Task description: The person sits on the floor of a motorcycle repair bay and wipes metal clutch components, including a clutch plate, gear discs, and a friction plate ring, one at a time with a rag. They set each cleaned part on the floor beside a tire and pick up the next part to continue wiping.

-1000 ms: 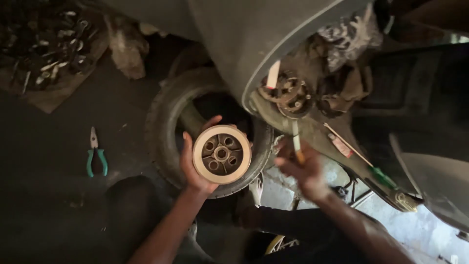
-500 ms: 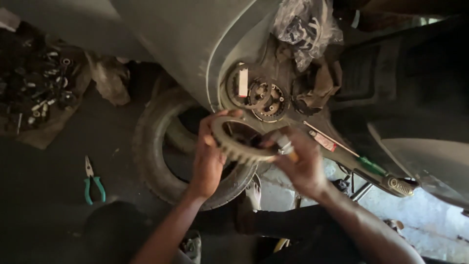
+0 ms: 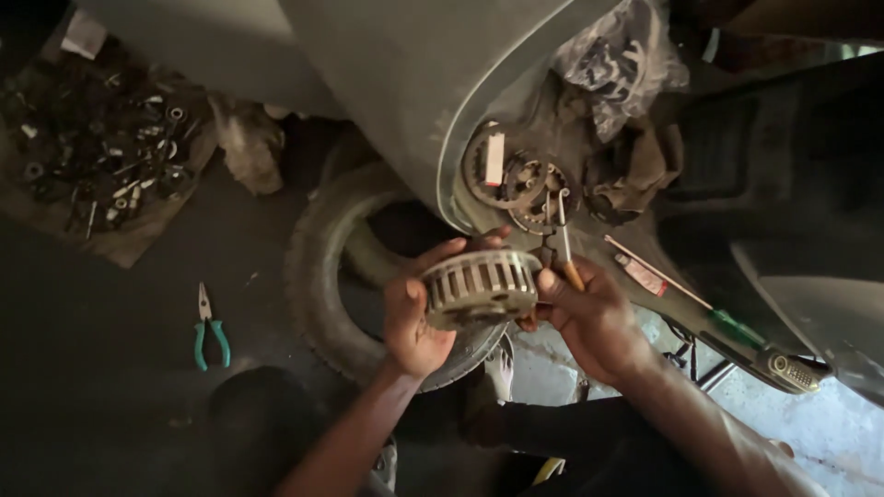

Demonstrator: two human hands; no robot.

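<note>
The left hand (image 3: 414, 317) is closed around the left side of a round slotted metal drum (image 3: 481, 287), and the right hand (image 3: 594, 317) closes on its right side, so the drum is held in the air between both hands, tilted with its ribbed wall toward the camera. The right hand also pinches a thin tool with an orange handle (image 3: 566, 241) between its fingers. I think this double hold is the weak point: the fingers that keep the tool cannot press the drum fully, so the drum can slip and fall on the tyre (image 3: 318, 276) just under it, or on the dark floor. The tool tip stands near the open hub assembly (image 3: 523, 179) and can catch on its small parts.

Just beyond the hands, the grey body panel (image 3: 414, 83) hangs over the hub and narrows the way in. A green-handled screwdriver (image 3: 709, 313) lies to the right. Farther left, teal pliers (image 3: 210, 329) rest on the floor, well apart, and a heap of small metal parts (image 3: 101, 152) lies at the far left.
</note>
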